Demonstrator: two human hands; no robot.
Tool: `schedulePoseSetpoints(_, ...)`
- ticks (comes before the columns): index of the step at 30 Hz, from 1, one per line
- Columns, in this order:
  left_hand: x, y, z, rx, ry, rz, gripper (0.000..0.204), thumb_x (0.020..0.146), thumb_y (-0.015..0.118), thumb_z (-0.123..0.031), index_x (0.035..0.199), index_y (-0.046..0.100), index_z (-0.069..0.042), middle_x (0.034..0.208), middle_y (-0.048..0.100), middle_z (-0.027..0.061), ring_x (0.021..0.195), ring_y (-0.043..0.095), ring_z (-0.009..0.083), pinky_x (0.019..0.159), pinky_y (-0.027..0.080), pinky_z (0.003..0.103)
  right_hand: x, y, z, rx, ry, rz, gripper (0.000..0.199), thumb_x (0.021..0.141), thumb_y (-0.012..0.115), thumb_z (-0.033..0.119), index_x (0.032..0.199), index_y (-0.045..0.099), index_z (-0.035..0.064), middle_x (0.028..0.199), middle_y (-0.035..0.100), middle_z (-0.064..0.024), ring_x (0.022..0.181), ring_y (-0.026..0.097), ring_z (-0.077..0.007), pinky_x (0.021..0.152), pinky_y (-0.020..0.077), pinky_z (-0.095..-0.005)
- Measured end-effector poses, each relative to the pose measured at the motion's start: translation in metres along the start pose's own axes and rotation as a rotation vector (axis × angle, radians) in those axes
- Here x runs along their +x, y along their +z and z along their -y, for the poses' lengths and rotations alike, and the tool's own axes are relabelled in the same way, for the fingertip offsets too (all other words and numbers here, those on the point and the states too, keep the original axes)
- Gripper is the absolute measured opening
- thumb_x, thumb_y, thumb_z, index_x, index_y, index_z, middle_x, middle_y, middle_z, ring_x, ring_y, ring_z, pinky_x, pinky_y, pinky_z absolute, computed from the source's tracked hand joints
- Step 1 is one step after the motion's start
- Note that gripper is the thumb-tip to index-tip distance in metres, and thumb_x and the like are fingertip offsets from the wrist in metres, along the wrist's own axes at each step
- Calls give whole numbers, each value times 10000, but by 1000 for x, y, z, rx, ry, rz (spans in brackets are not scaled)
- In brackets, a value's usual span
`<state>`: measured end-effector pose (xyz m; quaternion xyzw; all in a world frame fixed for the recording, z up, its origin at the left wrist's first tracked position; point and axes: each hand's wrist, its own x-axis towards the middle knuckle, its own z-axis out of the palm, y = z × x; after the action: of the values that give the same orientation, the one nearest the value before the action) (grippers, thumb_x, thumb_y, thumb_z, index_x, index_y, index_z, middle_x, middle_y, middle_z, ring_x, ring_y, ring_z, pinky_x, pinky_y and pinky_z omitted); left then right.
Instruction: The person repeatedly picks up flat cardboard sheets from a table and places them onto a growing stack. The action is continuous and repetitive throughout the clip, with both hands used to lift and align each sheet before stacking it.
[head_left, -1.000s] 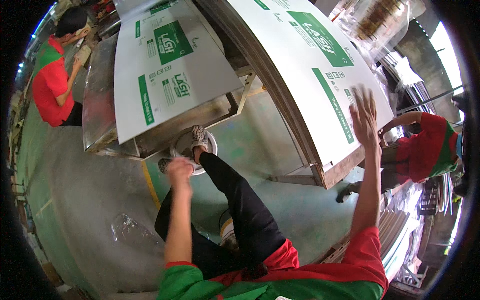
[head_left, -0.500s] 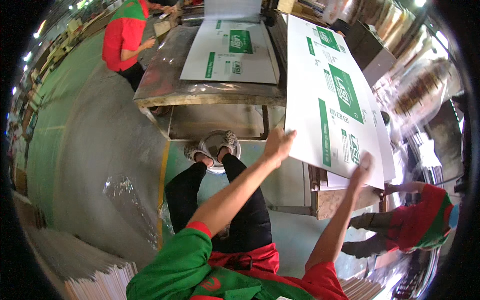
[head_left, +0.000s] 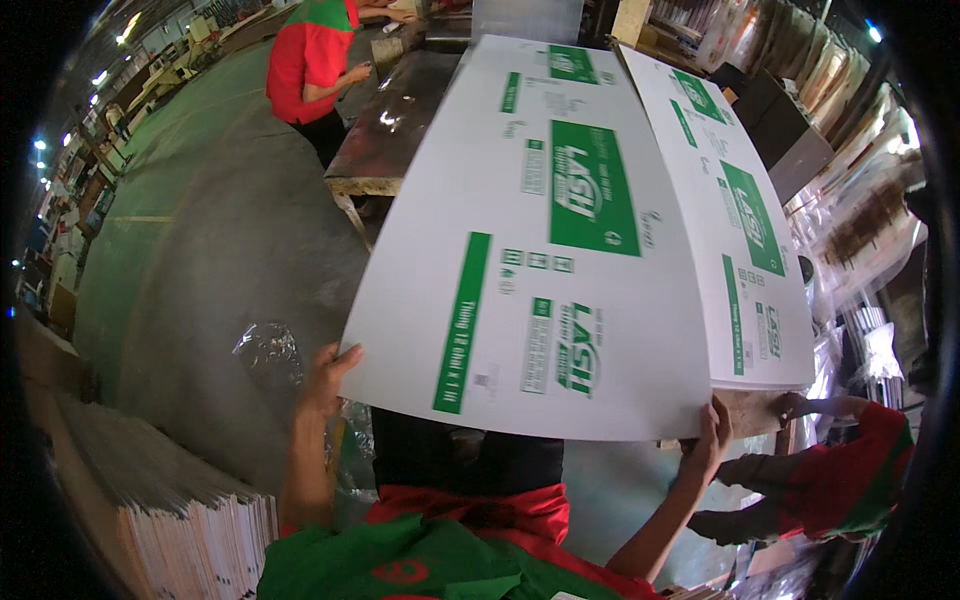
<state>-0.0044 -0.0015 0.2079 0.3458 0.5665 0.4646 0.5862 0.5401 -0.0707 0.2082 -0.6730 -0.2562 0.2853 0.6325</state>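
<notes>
Between my two hands hangs a large white cardboard sheet (head_left: 640, 330) printed with green blocks. My left hand (head_left: 325, 378) grips its near left corner, thumb on top. At the near right corner my right hand (head_left: 708, 440) is closed on the edge, fingers partly hidden under it. The sheet's far end reaches over the metal-topped table (head_left: 400, 120) and hides most of it. Just to the right lies a stack of matching printed sheets (head_left: 790, 330), partly covered by the one I hold.
Beyond the table at far left stands a co-worker (head_left: 310, 65) in red and green. Another co-worker (head_left: 840, 460) is at right, a hand by the stack's wooden support. A pile of board (head_left: 200, 540) sits at lower left. Clear plastic film (head_left: 268, 350) lies on the floor.
The held sheet has swung left from above the stack to in front of me, over the table. Both hands moved with it, the left one farthest, and my view has turned slightly.
</notes>
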Motion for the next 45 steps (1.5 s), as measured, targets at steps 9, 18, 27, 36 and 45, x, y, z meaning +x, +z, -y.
schedulePoseSetpoints(9,-29,-87,68,64,-35,-238,524,918,652,-155,1374,486,42,1239,617,146,1116,593,232,977,457,353,-63,56,-62,-316,170,353,441,983,516,115,1417,522,34,726,546,4,490,406,-61,439,357,-261)
schedulePoseSetpoints(18,-35,-89,78,254,78,-77,735,917,621,-193,1542,280,-12,1503,429,188,1369,420,271,1136,298,367,-86,35,-94,-296,223,221,452,980,515,154,1421,529,52,867,531,39,719,389,-65,652,366,-207)
schedulePoseSetpoints(27,-28,-83,55,206,84,-207,699,864,666,-148,1459,386,90,1420,511,198,1291,496,241,1096,357,353,-99,42,-76,-488,177,164,422,985,520,188,1380,576,51,761,547,24,582,421,-61,450,409,-257)
schedulePoseSetpoints(36,37,-60,37,298,92,-236,646,892,665,-148,1445,419,76,1393,545,178,1264,520,221,1084,373,338,-37,93,-109,-376,268,195,459,991,523,224,1389,541,-4,1267,608,-143,1117,554,-195,948,416,-331)
schedulePoseSetpoints(45,304,-35,38,205,35,-246,676,899,696,-240,1472,426,-3,1415,531,174,1276,516,246,1083,388,358,159,238,-171,-458,-144,188,352,1023,519,190,1299,626,-2,1165,679,-133,1074,611,-216,977,461,-366)
